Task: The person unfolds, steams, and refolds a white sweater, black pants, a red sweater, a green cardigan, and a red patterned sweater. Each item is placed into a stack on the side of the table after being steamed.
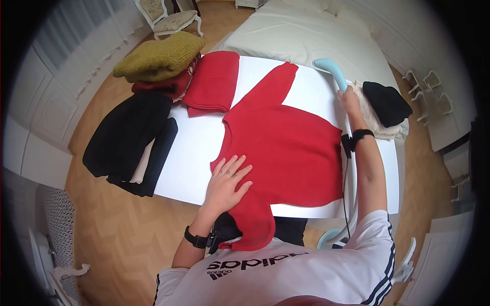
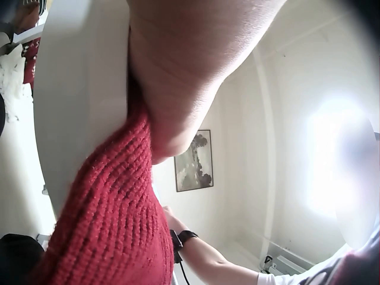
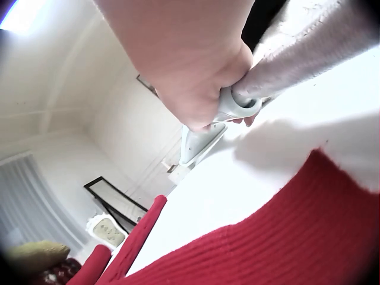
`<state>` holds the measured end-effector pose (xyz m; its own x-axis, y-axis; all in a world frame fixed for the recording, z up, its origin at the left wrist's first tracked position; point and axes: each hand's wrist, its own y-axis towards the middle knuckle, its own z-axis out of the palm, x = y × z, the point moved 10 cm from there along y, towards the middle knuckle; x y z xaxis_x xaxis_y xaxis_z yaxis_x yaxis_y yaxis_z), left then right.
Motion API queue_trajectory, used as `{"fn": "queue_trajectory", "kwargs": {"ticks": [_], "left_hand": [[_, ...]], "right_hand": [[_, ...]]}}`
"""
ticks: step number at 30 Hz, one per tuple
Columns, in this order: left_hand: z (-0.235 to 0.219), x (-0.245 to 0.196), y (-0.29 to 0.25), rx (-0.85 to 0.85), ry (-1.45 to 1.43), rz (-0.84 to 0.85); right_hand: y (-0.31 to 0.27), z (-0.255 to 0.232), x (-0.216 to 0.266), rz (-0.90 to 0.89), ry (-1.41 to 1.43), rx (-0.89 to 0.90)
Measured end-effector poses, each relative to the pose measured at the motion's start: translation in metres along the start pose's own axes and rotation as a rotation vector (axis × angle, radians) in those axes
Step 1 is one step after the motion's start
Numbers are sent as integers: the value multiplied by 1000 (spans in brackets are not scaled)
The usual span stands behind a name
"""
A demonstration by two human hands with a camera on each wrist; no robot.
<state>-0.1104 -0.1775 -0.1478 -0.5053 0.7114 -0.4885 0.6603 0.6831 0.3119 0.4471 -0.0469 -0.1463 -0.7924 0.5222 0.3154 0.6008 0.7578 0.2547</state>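
A red knitted sweater [image 1: 286, 153] lies spread on the white board, one sleeve stretched towards the far edge, the other hanging over the near edge. My left hand [image 1: 227, 184] rests on it by the neckline and near shoulder, fingers spread. My right hand [image 1: 349, 102] grips the handle of a pale blue garment steamer [image 1: 333, 71] beyond the sweater's hem. In the right wrist view the steamer's flat head [image 3: 200, 144] points away from my hand over the board, and its hose [image 3: 309, 62] runs back from the handle. Ribbed red knit [image 2: 116, 202] fills the lower left wrist view.
Folded black clothes [image 1: 127, 137], a folded red garment [image 1: 214, 81] and a pile topped by a mustard knit [image 1: 161, 56] occupy the board's left end. At its right end, a black garment [image 1: 388, 103] tops cream knitwear [image 1: 365, 107]. The steamer's base [image 1: 331, 238] stands below. A bed [image 1: 286, 30] adjoins behind.
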Motion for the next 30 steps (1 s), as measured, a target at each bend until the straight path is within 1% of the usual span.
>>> {"fn": "queue_trajectory", "kwargs": {"ticks": [2,3,4,6,8,10,12,13,14,16,17,18,19,20,23,25,26,28,29,30], "left_hand": [[1,1,0,-3,-7,-5],[0,1,1,-5,-3,-6],[0,0,1,-5,-2,-7],[0,-1,1,-6,11,-1],[0,-3,3,-7,31,15],[0,0,2,-13,8,-9],[0,0,2,-15,6,-7],[0,0,1,-22,7,-6],[0,0,1,-25,5,-11],[-2,-2,1,-25,30,13],[-2,-3,2,-22,31,17],[-1,-1,2,-19,26,7],[0,0,1,-16,22,-3],[0,-1,0,-9,22,0],[-1,2,1,-11,-2,-18],[0,1,1,-11,4,-13],[1,0,1,-3,-4,-15],[-1,1,3,-9,0,-15],[-1,0,3,-4,-7,-17],[0,0,3,5,-11,-8]], "right_hand": [[-24,-32,32,-87,119,-38],[-30,-35,40,-103,202,-43],[-45,-43,53,-97,195,-35],[-92,-73,106,-237,242,-27],[-151,-93,153,-428,221,12],[-202,-96,181,-449,156,155],[-242,-93,196,-519,114,213],[-253,-92,202,-481,108,300],[-257,-89,207,-464,82,364],[-245,-78,206,-483,89,293],[-233,-72,206,-478,91,292],[-216,-70,202,-425,89,252],[-205,-72,199,-372,86,213],[-199,-78,197,-360,81,179],[-211,-99,196,-419,99,182],[-241,-117,208,-606,288,261],[-250,-128,205,-598,284,268],[-276,-128,202,-640,176,494],[-282,-135,193,-659,102,480],[-288,-143,181,-646,102,479]]}}
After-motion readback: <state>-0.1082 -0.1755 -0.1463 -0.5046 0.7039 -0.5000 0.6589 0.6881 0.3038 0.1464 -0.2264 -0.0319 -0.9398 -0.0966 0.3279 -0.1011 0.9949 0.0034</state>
